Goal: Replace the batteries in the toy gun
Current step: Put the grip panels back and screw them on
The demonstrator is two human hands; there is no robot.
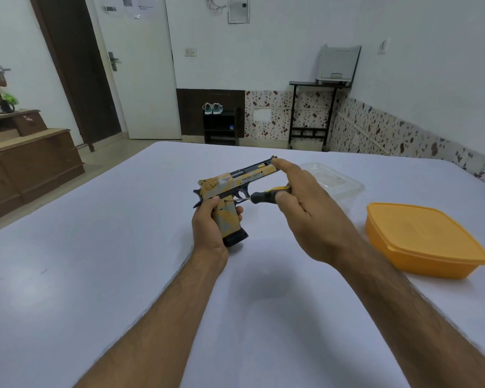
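A yellow, grey and black toy gun (235, 183) is held above the white table, barrel pointing right and away. My left hand (207, 225) grips its handle, with the black magazine base sticking out below. My right hand (300, 203) holds a small screwdriver (266, 195) with a black and yellow handle. Its thin shaft points left and its tip touches the upper part of the gun's grip, just under the trigger guard. My right index finger stretches up toward the muzzle end of the slide.
An orange lidded plastic box (423, 239) sits on the white table (95, 275) to the right. A clear plastic container (333, 180) lies behind my right hand. Beyond the table are a door, a wooden cabinet at left and a black stand with a printer.
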